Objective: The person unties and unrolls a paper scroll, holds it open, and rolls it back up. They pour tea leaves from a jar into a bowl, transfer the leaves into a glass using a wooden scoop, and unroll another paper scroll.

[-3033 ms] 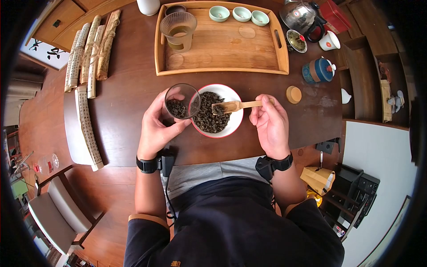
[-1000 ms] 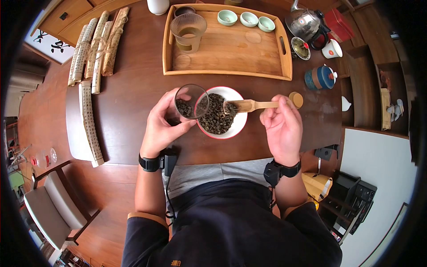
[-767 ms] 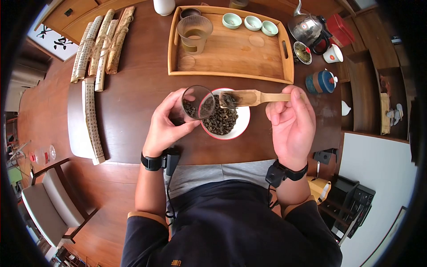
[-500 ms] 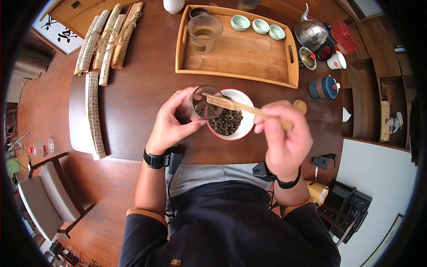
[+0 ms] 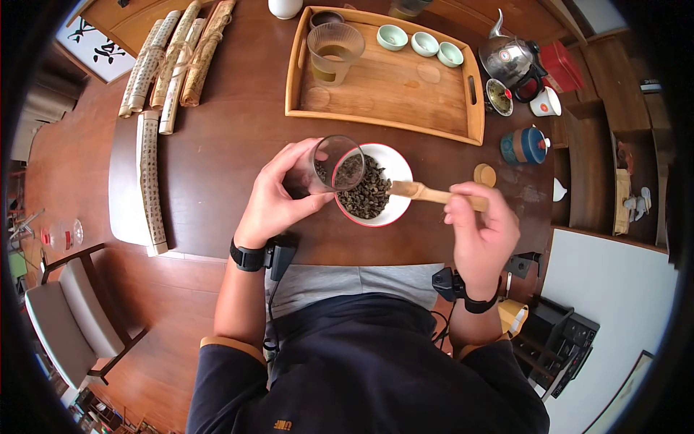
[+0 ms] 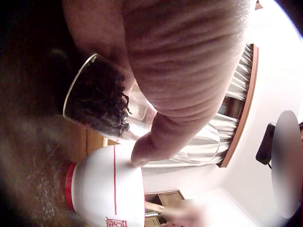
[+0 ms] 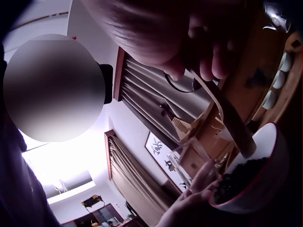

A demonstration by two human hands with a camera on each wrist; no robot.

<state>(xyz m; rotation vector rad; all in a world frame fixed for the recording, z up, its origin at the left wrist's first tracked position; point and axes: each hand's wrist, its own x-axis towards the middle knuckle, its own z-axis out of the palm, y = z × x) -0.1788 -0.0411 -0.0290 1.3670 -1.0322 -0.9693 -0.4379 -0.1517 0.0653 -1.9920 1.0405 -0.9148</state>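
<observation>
A clear glass (image 5: 338, 160) tilts over the left rim of a white bowl with a red edge (image 5: 402, 171), gripped by the left hand (image 5: 278, 192) round its side. Dark dry leaves (image 5: 370, 189) lie in the bowl. More leaves (image 6: 97, 97) rest inside the glass in the left wrist view. The right hand (image 5: 483, 228) pinches the handle of a wooden scoop (image 5: 426, 194), whose tip is at the right side of the bowl. In the right wrist view the scoop (image 7: 236, 130) reaches down to the bowl's inside.
Behind the bowl stands a wooden tray (image 5: 383, 124) with a ribbed pitcher (image 5: 335, 58) and small green cups (image 5: 392, 37). A round wooden lid (image 5: 485, 175), a blue jar (image 5: 525, 145) and a kettle (image 5: 510, 61) are at the right. Rolled scrolls (image 5: 173, 65) lie at the left.
The scoop's tip came up from the bowl to the glass mouth, then moved back right to the bowl; the leaves seen on it are gone. The left hand still grips the glass.
</observation>
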